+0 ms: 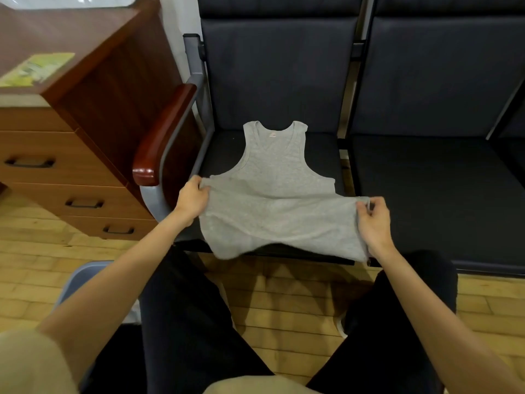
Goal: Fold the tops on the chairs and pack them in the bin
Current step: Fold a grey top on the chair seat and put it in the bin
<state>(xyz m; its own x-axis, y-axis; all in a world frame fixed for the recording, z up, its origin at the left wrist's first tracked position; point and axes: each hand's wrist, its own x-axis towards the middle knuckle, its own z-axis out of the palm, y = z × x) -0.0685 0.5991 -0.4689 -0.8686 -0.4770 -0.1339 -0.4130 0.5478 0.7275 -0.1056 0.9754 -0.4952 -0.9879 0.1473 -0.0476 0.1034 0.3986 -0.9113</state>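
Observation:
A grey sleeveless top (274,177) lies on the dark seat of the left chair (224,149), its neck towards the backrest. Its lower part is lifted off the seat and doubled up towards the chest, with the fold hanging over the seat's front edge. My left hand (192,199) is shut on the hem's left corner. My right hand (373,220) pinches the hem's right corner. A blue-grey bin (75,282) stands on the floor at the lower left, mostly hidden behind my left arm.
A second dark chair (431,166) adjoins on the right. The left chair's red-brown wooden armrest (162,137) sits beside my left hand. A wooden drawer cabinet (71,155) stands at the left. My legs in black trousers fill the foreground over a wooden floor.

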